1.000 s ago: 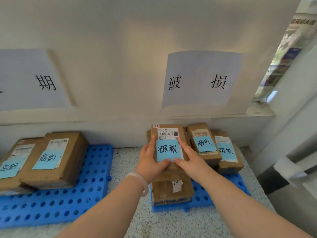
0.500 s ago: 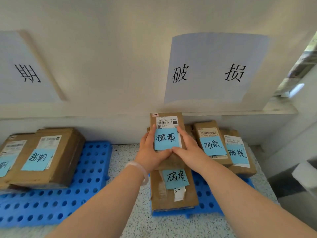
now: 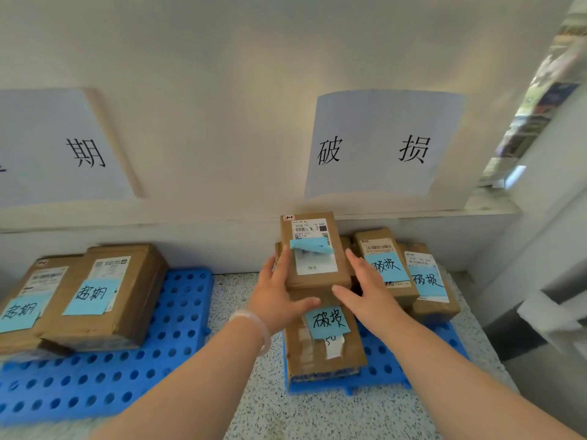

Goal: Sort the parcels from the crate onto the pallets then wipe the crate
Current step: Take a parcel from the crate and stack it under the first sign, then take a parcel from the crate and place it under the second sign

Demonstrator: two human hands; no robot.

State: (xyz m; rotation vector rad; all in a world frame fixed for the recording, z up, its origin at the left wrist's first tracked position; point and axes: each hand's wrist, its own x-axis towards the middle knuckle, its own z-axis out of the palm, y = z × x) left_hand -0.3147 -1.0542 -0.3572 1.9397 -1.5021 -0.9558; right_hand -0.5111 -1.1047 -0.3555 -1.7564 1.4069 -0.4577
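The top parcel [image 3: 314, 252] lies on a stack at the far end of the right blue pallet [image 3: 384, 366], close to the wall, and its blue note [image 3: 313, 246] is curled up. The left hand [image 3: 279, 300] rests straight fingers along the parcel's left side. The right hand [image 3: 368, 296] is spread wide at its right side. Just nearer lies a lower parcel [image 3: 324, 341]. Two labelled parcels [image 3: 386, 265] sit to the right, and the left pallet [image 3: 133, 360] carries two more.

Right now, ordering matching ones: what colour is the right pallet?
Blue pallet, with round holes; head view.
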